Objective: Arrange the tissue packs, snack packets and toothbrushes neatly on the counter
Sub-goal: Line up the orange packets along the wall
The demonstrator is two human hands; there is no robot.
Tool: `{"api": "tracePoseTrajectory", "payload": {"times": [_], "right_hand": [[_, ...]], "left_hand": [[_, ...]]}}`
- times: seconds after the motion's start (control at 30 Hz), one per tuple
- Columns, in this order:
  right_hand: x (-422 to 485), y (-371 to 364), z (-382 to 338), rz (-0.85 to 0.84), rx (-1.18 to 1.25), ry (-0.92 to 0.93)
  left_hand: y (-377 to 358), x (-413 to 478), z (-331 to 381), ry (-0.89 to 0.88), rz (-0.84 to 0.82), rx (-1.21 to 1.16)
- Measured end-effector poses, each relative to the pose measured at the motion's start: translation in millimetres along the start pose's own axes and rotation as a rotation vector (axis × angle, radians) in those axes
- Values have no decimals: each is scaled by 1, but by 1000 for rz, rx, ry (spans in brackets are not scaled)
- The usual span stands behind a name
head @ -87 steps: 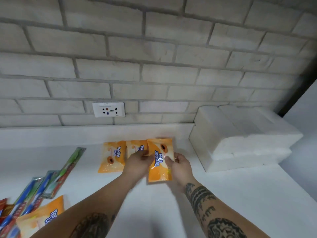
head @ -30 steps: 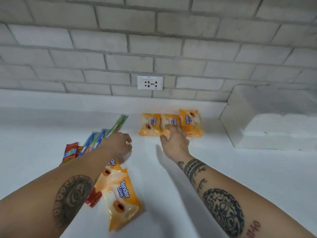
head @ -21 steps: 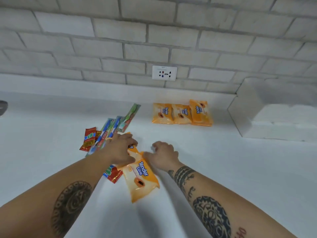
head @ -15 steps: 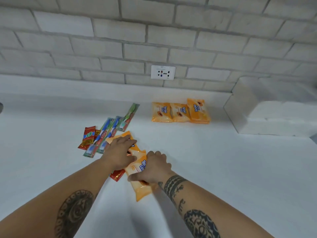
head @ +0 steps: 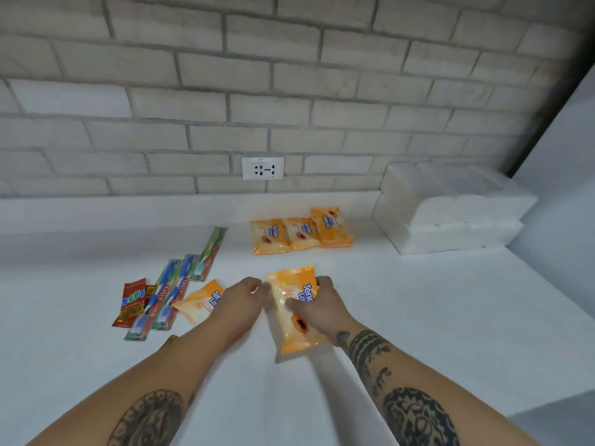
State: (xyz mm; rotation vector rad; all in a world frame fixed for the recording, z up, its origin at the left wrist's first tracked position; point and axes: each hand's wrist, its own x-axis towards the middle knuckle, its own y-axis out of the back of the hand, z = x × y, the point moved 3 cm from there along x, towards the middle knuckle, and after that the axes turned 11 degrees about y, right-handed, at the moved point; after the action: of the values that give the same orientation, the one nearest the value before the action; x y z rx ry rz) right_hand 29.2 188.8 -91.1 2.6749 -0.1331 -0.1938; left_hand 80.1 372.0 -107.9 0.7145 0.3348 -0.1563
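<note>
Glossy orange packet (head: 291, 309) now lifted rightward, right hand (head: 317, 309) gripping.

Wall socket (head: 263, 168) on brick wall (head: 225, 75)

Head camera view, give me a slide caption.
Right hand holds an orange pack near three lined up.

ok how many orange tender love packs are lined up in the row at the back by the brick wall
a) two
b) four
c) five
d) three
d: three orange plastic Tender Love packs lie side by side below the white wall socket, while a fourth is in the right hand and a fifth lies by the left hand.
</note>
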Motion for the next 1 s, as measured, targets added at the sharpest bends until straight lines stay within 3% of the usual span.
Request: {"api": "tracePoseTrajectory", "payload": {"times": [0.1,0.17,0.3,0.47,0.67,0.8,1.0], "right_hand": [[2,9,-11,54,77,118],[2,12,-14,67,122,142],[3,27,-21,215,319,54],[10,43,-23,341,200,89],[20,49,-15,428,236,85],[32,57,-14,403,297,107],[64,59,-5,171,250,121]], "left_hand": [[-8,-16,35,83,-268,-484],[-8,-18,49,66,-258,-584],[-6,-22,62,11,-260,-583],[-7,-28,63,7,-340,-573],[-15,-23,60,-1,-430,-514],[-18,-10,69,-16,-344,-511],[-23,31,93,42,-173,-704]]}}
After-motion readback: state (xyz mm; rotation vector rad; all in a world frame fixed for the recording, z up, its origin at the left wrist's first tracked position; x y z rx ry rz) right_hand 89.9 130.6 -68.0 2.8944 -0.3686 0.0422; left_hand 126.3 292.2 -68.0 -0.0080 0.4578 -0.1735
